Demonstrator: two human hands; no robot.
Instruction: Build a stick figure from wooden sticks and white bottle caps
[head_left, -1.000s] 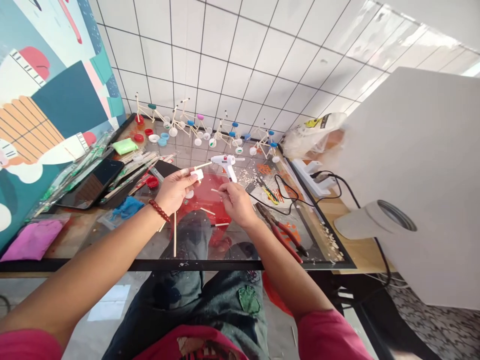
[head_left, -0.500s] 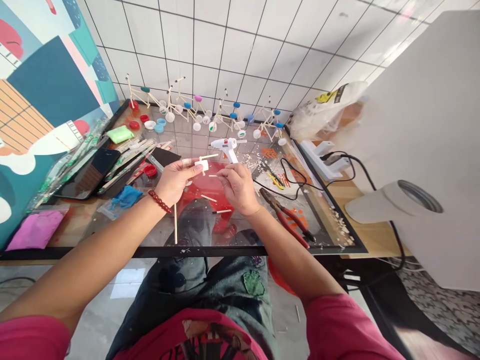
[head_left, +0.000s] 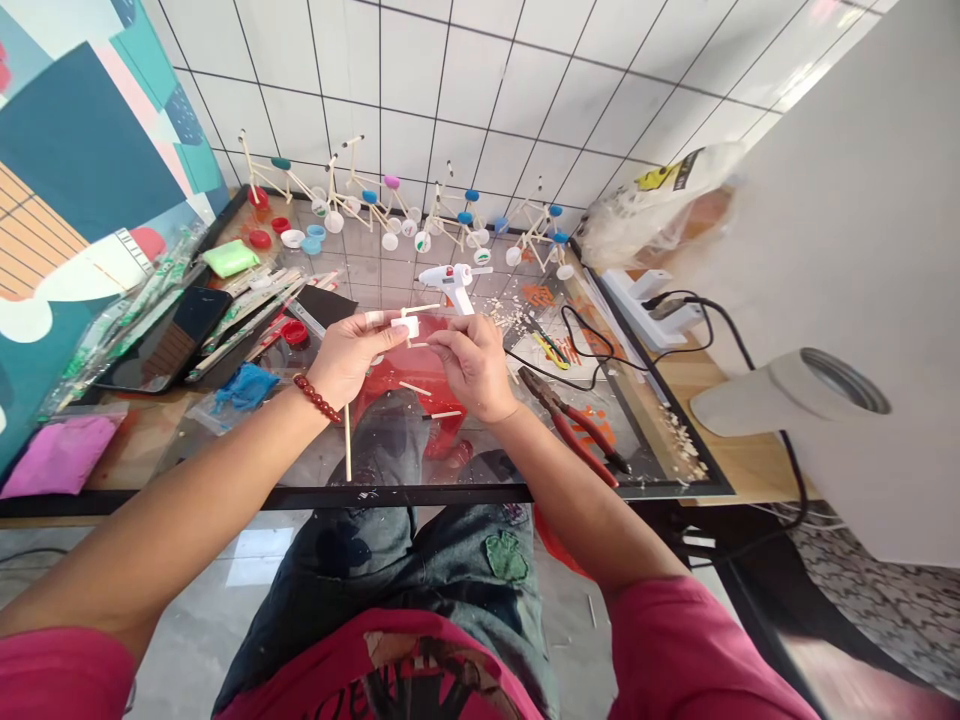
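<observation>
Over the glass table (head_left: pixel 480 492), my left hand (head_left: pixel 352 355) pinches a white bottle cap (head_left: pixel 406 326) with thin wooden sticks fixed to it; one long stick (head_left: pixel 347 440) hangs down below the wrist. My right hand (head_left: pixel 471 365) is closed on a short wooden stick (head_left: pixel 420 345) whose tip points at the cap. A white glue gun (head_left: pixel 450 283) stands just behind both hands.
Several stick-and-cap bicycle models (head_left: pixel 405 210) line the tiled wall. Red pliers (head_left: pixel 574 435) lie right of my hand, beside a black cord and a white power strip (head_left: pixel 649 310). Stick packets, a phone (head_left: pixel 161 345), loose caps and pink clay (head_left: pixel 56 455) fill the left side. A white lamp (head_left: pixel 802 390) juts in at right.
The view has tilted down a little. My two hands have drawn closer together, the short stick in the right moving toward the cap held in the left.
</observation>
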